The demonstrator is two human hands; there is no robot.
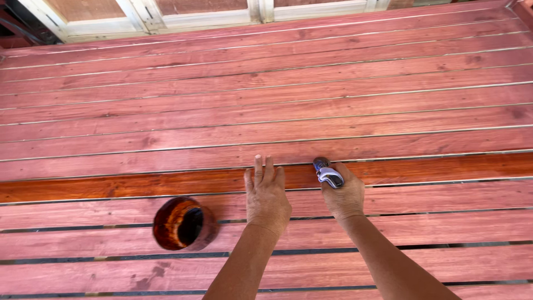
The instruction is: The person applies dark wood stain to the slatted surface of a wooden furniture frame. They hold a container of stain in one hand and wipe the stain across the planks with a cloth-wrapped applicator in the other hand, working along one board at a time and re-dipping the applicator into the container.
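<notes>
A brush [327,175] with a metal ferrule sits gripped in the right hand [344,194], its tip on the glossy orange-brown board [111,186]. The left hand [266,194] lies flat, fingers together, holding nothing, beside it. A stain-coated round tub [183,223] stands on the reddish deck [277,100] left of both hands.

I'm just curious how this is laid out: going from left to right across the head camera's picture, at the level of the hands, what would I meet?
Stain-smeared pot → left hand, flat on the boards → right hand, gripping a brush on the glossy orange board.
</notes>
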